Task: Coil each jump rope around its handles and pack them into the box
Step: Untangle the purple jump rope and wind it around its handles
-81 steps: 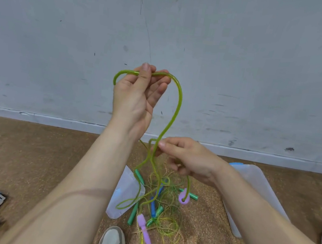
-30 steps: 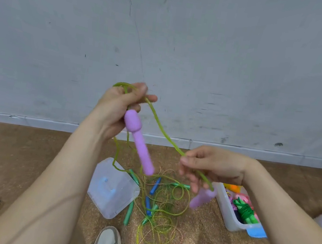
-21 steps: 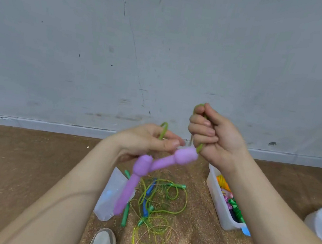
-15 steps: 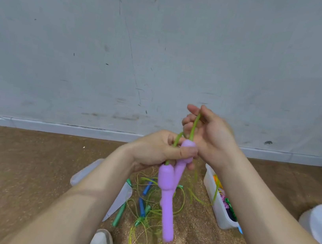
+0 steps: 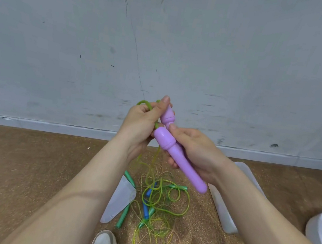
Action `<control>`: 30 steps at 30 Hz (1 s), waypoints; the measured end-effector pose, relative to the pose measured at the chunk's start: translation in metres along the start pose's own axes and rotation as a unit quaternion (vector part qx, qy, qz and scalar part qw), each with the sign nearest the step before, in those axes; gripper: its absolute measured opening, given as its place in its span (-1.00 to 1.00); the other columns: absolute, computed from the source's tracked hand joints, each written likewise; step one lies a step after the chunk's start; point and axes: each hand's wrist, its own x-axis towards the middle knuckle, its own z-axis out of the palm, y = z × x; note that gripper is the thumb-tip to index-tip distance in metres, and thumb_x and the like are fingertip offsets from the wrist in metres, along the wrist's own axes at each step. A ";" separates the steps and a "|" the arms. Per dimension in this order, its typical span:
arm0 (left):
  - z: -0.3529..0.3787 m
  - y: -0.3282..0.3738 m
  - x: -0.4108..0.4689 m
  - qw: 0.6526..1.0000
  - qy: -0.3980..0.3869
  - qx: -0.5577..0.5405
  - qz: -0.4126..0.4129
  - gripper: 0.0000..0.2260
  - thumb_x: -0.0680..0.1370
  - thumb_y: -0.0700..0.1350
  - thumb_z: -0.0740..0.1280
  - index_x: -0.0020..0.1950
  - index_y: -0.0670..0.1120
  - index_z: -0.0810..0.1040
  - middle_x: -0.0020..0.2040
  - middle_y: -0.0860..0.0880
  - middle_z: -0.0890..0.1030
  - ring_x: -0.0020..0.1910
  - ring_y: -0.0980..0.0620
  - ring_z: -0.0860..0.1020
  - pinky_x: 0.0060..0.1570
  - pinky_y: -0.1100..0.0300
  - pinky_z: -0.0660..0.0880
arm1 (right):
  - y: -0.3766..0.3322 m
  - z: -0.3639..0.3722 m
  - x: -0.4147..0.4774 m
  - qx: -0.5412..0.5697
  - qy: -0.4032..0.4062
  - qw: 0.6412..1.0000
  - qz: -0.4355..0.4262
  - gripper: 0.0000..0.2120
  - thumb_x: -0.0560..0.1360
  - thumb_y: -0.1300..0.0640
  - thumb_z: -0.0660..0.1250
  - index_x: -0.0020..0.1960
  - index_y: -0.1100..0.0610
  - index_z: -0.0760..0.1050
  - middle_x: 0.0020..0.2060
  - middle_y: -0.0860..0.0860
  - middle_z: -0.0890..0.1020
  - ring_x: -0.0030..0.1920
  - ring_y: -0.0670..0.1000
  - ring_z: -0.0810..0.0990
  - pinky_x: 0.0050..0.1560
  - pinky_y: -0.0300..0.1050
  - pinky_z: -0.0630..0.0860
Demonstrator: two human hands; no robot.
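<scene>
Purple handles (image 5: 179, 161) now paired between curled left hand (image 5: 141, 125), right hand (image 5: 197, 153)

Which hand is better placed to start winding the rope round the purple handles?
Left, probably. The left hand pinches the green rope right beside the handle tops, while the right hand grips the purple handles and can steady them.

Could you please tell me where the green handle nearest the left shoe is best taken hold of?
Probably pinch the green handle across its slim shaft at the near half, from above: that end lies bare on the floor, while the lid and tangled rope crowd its far end.
</scene>
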 end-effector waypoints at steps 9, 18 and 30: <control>-0.011 0.000 0.008 0.997 0.049 0.054 -0.028 -0.27 0.15 0.32 0.50 0.06 -0.22 0.58 -0.12 -0.12 0.47 -0.23 -0.10 0.36 -0.29 0.05 0.28 | -0.003 -0.014 -0.003 0.003 -0.101 0.994 0.032 -0.67 0.58 0.09 0.23 0.07 0.38 0.52 -0.14 0.27 0.63 -0.30 0.13 0.66 -0.30 -0.04 0.64; -0.004 -0.001 0.007 0.998 0.059 0.036 0.001 -0.83 0.50 -0.15 0.40 -0.27 -0.19 0.58 -0.32 -0.06 0.62 -0.26 -0.07 0.54 -0.21 0.10 0.47 | 0.000 -0.015 -0.010 -0.056 -0.143 0.986 0.063 -0.74 0.52 0.05 0.29 0.11 0.20 0.46 -0.14 0.19 0.63 -0.18 0.12 0.64 -0.17 -0.01 0.57; -0.015 0.010 0.005 0.998 -0.056 0.023 -0.018 -0.87 0.51 -0.14 0.36 -0.18 -0.20 0.57 -0.26 -0.06 0.60 -0.29 0.04 0.55 -0.27 0.21 0.51 | 0.002 -0.009 -0.008 -0.068 -0.069 0.995 -0.012 -0.79 0.52 0.04 0.37 -0.23 0.11 0.47 -0.45 0.04 0.49 -0.57 -0.07 0.40 -0.61 -0.29 0.33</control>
